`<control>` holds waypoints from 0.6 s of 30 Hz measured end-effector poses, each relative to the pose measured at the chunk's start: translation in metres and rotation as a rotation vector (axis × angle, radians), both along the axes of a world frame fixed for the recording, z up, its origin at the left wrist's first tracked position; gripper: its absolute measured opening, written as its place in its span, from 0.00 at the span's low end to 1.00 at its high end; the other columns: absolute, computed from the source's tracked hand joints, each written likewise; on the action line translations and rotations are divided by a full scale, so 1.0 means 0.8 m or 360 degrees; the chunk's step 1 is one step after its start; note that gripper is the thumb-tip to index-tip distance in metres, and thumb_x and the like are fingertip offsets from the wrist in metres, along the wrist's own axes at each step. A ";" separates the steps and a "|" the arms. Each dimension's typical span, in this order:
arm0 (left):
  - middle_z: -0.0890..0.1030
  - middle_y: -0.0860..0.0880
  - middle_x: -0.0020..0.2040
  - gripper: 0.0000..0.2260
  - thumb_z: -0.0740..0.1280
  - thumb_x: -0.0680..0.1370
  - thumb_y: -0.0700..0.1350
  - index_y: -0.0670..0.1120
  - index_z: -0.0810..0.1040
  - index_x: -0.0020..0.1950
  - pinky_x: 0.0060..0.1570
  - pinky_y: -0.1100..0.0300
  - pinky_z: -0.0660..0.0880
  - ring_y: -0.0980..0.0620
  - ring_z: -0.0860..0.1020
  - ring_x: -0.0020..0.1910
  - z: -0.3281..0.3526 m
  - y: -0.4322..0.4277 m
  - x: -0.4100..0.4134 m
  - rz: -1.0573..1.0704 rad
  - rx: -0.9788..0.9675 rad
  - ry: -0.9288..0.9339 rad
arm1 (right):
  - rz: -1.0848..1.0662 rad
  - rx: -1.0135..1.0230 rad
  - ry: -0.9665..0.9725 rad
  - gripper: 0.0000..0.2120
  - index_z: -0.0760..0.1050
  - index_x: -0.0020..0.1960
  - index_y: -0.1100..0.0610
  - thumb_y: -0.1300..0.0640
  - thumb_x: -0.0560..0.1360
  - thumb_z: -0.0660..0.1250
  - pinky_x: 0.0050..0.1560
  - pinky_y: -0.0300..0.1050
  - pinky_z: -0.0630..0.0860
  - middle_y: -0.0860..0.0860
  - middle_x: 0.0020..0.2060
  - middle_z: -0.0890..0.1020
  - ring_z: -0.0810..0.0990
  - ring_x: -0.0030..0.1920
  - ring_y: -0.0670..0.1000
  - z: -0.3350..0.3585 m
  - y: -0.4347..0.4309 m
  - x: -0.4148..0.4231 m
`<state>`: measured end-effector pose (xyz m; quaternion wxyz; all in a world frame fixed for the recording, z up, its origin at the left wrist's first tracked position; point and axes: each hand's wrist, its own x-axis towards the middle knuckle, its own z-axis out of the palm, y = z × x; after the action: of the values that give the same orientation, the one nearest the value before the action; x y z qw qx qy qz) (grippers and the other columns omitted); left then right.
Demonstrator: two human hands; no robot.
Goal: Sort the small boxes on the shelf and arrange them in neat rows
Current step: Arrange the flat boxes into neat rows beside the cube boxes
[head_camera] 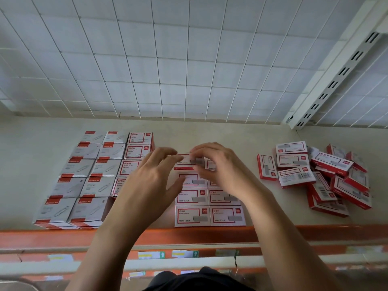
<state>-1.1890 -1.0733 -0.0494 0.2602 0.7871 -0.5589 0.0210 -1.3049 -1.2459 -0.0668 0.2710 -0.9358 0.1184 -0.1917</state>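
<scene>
White wire-grid panel [189,59] backs a pale shelf [273,208], where sorting is well under way. At the left of the frame, grey paper-clip boxes [84,181] stand in two tight columns, and a third column of red-framed paper-clip boxes [138,152] sits flush beside them. Just right of these, the left hand [147,185] hovers with its grip spread, a fingertip at the near end of a staple box [184,161]. The right hand [218,169] pinches that same box from above, at the far end of the two-column staple-box rows [210,215] in mid-frame. The box looks light, stiff card with slick printed faces; a hold across its long edges should steer it best, and a nudge on its end should square it to the row. Well apart, at the right of the frame, the loose pile of staple boxes [327,177] lies tilted and overlapping, not yet sorted. Bare shelf between rows and pile leaves room to add columns. An orange front lip [315,232] marks the near edge, close to the first row.
</scene>
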 end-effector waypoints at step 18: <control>0.60 0.49 0.77 0.21 0.56 0.81 0.56 0.51 0.65 0.73 0.69 0.51 0.65 0.48 0.57 0.76 -0.020 -0.036 -0.033 -0.0004 0.0403 0.0032 | -0.0456 -0.0019 0.0467 0.20 0.75 0.68 0.54 0.50 0.78 0.67 0.64 0.37 0.69 0.50 0.66 0.76 0.75 0.65 0.50 0.014 -0.001 -0.060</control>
<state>-1.2158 -1.1020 -0.0656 0.1643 0.8131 -0.5554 -0.0579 -1.3531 -1.2467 -0.0559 0.2152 -0.9289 0.2873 -0.0907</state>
